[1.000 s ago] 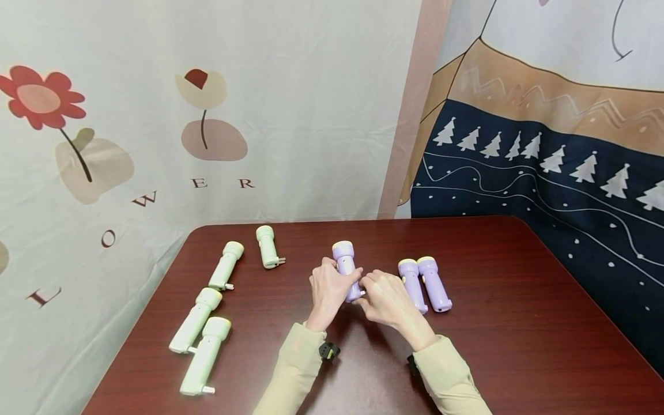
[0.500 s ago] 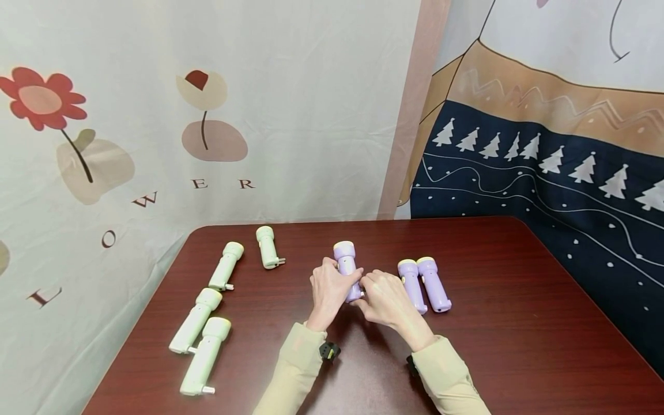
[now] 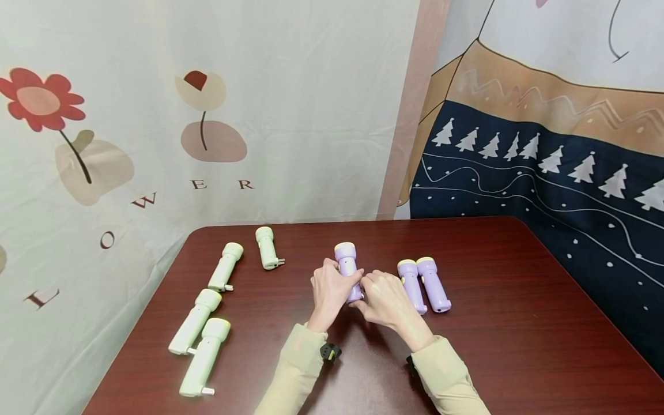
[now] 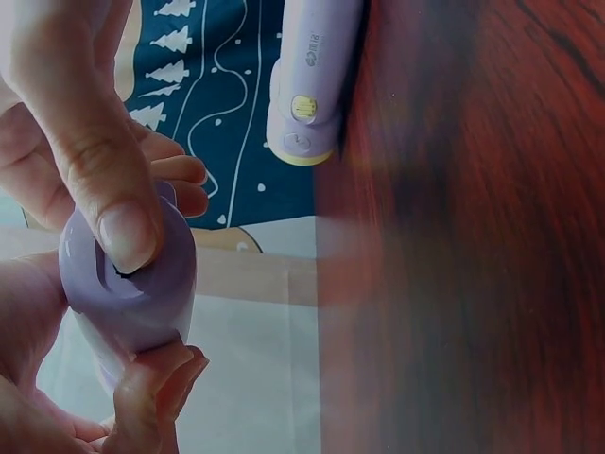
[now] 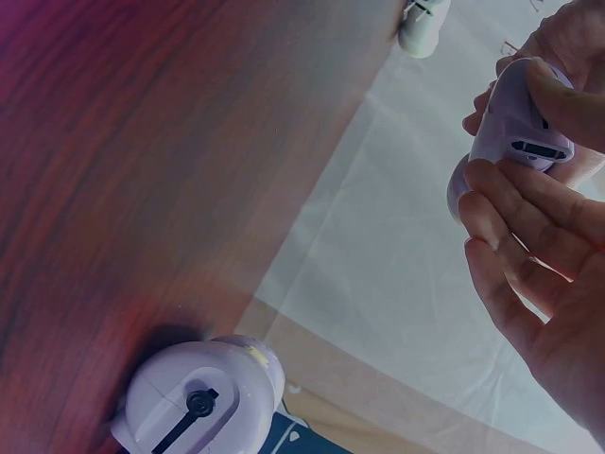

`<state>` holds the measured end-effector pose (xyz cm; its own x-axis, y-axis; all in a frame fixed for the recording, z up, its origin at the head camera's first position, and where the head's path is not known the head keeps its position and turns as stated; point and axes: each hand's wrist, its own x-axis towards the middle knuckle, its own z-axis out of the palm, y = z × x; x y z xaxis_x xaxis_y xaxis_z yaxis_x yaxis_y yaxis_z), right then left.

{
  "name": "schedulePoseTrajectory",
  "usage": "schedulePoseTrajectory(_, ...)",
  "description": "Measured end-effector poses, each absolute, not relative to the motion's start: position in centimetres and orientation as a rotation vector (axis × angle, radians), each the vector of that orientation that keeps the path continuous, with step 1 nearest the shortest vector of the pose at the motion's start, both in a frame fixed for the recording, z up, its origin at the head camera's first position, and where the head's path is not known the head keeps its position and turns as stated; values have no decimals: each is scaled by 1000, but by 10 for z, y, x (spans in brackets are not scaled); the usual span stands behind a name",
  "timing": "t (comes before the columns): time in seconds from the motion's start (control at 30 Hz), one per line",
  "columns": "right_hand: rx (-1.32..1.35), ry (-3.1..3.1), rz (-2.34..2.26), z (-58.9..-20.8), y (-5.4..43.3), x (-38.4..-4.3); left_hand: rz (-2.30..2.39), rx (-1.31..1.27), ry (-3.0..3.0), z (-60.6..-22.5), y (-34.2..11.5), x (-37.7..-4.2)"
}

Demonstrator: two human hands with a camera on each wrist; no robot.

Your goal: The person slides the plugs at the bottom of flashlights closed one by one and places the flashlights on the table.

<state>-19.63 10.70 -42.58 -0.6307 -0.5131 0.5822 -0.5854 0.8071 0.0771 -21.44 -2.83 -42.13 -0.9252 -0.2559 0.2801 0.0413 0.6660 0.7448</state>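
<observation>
Glossy reddish-brown surface [image 3: 498, 357], flower-print cloth [image 3: 311, 115] behind, tree-print cloth [image 3: 519, 178] off right. Purple flashlight [image 3: 347, 266] looks smooth, wide-headed, yellow-rimmed, up over the middle: left hand [image 3: 329, 288] wrapped round the body, right hand [image 3: 386, 297] pinching the near end.

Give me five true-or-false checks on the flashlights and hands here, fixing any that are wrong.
1. The left hand holds a purple flashlight. True.
2. The right hand is clear of that flashlight. False: it touches it too.
3. Two more purple flashlights lie side by side. True.
4. Four green flashlights are left of both hands. True.
5. All the green ones stand upright. False: they lie on the table.
</observation>
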Motion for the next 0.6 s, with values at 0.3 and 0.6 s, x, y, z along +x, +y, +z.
schedulePoseTrajectory(0.3, 808, -2399, 147, -427, 106, -197, -1126, 157, -2528, -423, -28, -215)
schedulePoseTrajectory(0.6, 809, -2404, 136, -428, 106, -197, -1133, 168, -2531, -422, -28, -214)
